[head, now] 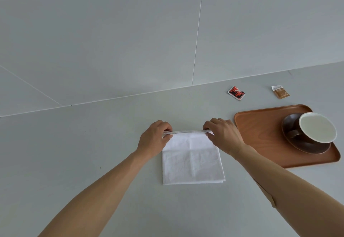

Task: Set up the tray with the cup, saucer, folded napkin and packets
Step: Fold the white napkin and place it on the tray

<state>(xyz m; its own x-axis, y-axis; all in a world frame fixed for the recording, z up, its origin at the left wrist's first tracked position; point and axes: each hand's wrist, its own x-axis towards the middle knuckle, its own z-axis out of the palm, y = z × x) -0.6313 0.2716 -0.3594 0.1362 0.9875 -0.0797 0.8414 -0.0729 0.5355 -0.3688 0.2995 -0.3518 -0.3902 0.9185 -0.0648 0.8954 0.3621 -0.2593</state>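
napkin (191, 159) flat on desk (93, 143) | far edge pinched at both corners | left hand (155, 139) fingers (167, 127) clamped on left corner | right hand (223, 134) clamped on right corner

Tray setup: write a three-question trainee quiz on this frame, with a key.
1. True or false: the cup stands on the saucer on the tray.
2. Where do the two packets lie? A on the tray; B on the counter beyond the tray; C on the napkin.
3. Fill in: both hands pinch the far edge of the ____.

Key: 1 true. 2 B: red packet and brown packet. 3 napkin, held by left hand and right hand.
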